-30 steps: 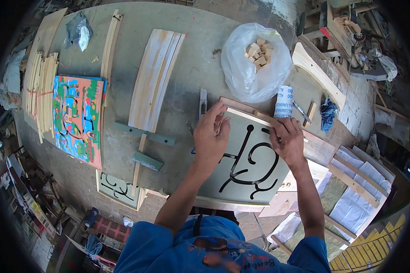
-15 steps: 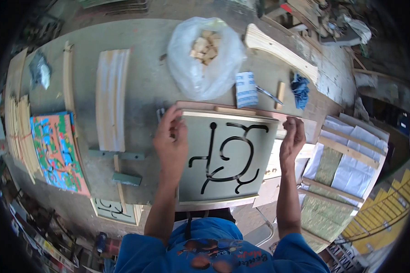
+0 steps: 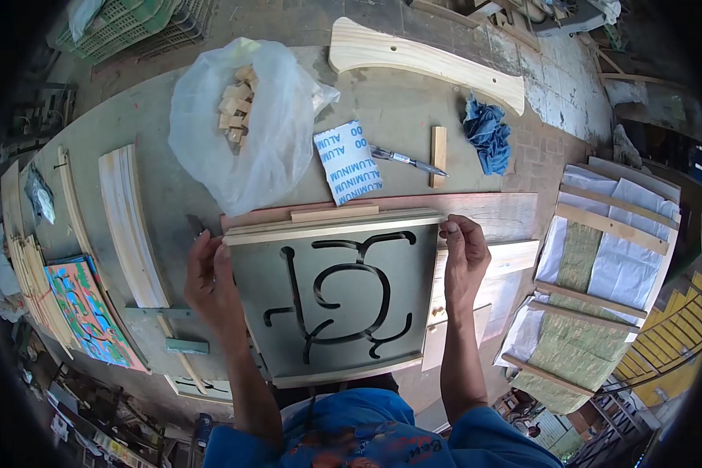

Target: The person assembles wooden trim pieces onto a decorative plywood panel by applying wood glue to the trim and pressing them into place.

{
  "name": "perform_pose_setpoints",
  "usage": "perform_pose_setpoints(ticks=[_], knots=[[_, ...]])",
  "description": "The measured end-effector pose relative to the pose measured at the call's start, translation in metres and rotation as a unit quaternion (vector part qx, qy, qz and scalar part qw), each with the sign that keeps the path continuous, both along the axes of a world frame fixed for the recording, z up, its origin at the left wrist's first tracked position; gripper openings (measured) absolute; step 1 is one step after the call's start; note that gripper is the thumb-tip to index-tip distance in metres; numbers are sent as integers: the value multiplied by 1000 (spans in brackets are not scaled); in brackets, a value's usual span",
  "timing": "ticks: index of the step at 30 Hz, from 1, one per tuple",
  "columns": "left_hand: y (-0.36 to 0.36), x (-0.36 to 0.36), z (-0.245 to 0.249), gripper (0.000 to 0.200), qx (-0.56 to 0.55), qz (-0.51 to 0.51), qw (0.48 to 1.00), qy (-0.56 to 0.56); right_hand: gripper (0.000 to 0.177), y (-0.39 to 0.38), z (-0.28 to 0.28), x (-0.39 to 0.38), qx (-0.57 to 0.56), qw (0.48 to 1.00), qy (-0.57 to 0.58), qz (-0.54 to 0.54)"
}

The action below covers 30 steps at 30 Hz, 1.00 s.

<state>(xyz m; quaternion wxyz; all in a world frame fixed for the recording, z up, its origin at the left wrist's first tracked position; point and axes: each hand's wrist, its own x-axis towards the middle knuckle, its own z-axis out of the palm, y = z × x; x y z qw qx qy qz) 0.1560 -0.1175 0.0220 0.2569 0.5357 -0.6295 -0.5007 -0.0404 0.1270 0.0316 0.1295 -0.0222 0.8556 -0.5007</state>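
Before me lies a grey-green panel [image 3: 253,288] with black curving grooves and pale wood along its edges. A thin wooden strip [image 3: 335,224] runs along its far edge. My left hand [image 3: 213,281] is closed at the strip's left end, thumb against the wood and fingers curled; the exact contact is partly hidden. At the other end, my right hand [image 3: 466,253] pinches the strip's tip between thumb and bent fingers. A short wooden piece [image 3: 334,213] sits just beyond the strip, on a reddish board [image 3: 491,209] that extends under the panel.
Beyond the panel are a plastic bag [image 3: 281,140] of wood blocks, printed sandpaper [image 3: 348,164], a pen [image 3: 408,160], a small stick [image 3: 439,156] and a crumpled blue cloth [image 3: 487,136]. Long boards [image 3: 132,226] and a colourful painted panel [image 3: 90,312] lie left.
The view has shifted, so the bag and panel appear further left. My left hand has come to the strip's left end, and my right hand is now at its right end.
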Motion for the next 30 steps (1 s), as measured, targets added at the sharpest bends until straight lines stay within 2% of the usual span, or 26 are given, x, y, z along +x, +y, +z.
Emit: perform_pose_setpoints(ticks=[3, 16, 24, 30], knots=[[1, -3, 3, 31, 8, 7, 999, -35, 22, -3, 1, 1, 0, 999, -45, -19], [3, -11, 3, 30, 1, 50, 997, -54, 17, -5, -2, 1, -26, 996, -71, -51], [7, -12, 2, 29, -23, 59, 997, -54, 17, -7, -8, 2, -23, 999, -20, -43], [7, -12, 1, 31, 5, 77, 996, -48, 19, -7, -10, 2, -20, 999, -17, -42]])
